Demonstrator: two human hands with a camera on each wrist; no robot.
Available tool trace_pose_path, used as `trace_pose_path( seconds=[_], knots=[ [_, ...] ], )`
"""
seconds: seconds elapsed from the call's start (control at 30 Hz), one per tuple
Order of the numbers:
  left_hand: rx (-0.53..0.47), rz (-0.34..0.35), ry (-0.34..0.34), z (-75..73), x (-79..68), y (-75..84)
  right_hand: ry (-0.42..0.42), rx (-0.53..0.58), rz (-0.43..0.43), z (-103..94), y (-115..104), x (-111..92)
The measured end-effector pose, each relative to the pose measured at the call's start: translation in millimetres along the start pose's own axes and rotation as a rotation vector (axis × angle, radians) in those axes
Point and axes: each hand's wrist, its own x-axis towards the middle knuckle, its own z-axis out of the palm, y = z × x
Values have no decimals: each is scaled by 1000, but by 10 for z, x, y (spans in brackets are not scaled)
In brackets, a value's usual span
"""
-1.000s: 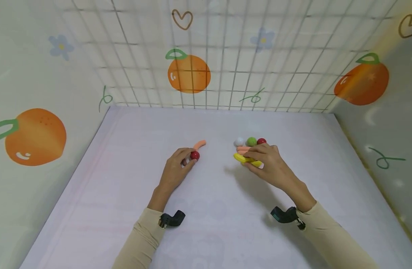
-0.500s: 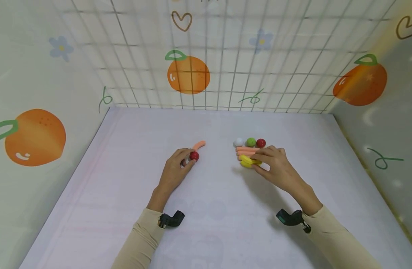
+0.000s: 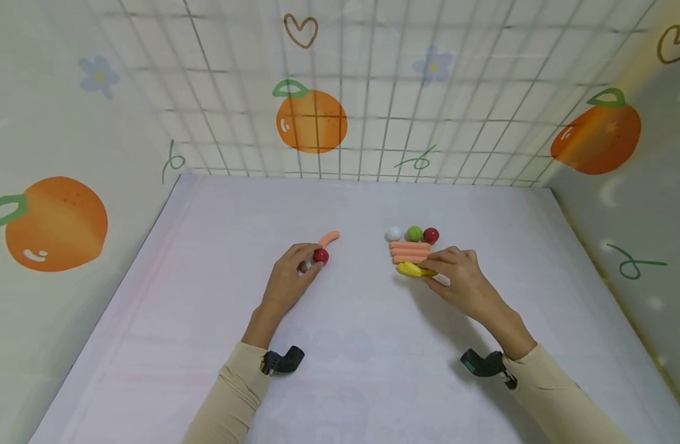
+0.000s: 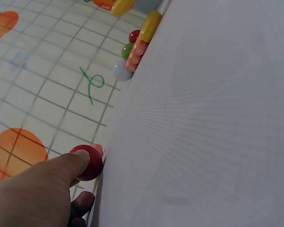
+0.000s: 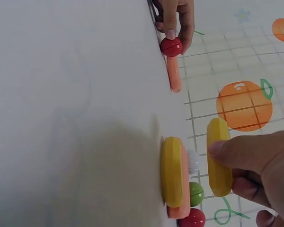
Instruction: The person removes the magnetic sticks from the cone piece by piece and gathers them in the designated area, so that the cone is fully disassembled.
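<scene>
My left hand pinches a red ball close to the table, between thumb and fingers. A curved orange stick lies just behind that ball. My right hand pinches a yellow toy banana between thumb and fingers. In the right wrist view this toy banana is raised above a second yellow toy banana, which lies on the table. The head view shows the two overlapping. Right behind the lying one, several orange sticks are lined up side by side.
A white ball, a green ball and another red ball form a row behind the sticks. A printed sheet with a grid and oranges stands at the back of the pale tabletop, with side walls left and right.
My right hand has moved right and slightly toward me, carrying the yellow toy banana and uncovering the orange sticks and red ball. My left hand keeps its place with its red ball.
</scene>
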Motion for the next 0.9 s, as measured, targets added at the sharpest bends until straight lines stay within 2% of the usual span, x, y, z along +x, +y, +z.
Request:
trace_pose_path(
  seconds=[0.2, 0.63, 0.9],
  knots=[
    [4, 25, 16, -8, 6, -2, -25, 4, 23, 78, -1, -23],
    [-27, 34, 13, -4, 14, 14, -105, -82, 43, 175, 47, -113],
    [-21, 7, 0, -5, 9, 22, -89, -100, 21, 203, 84, -105]
  ],
)
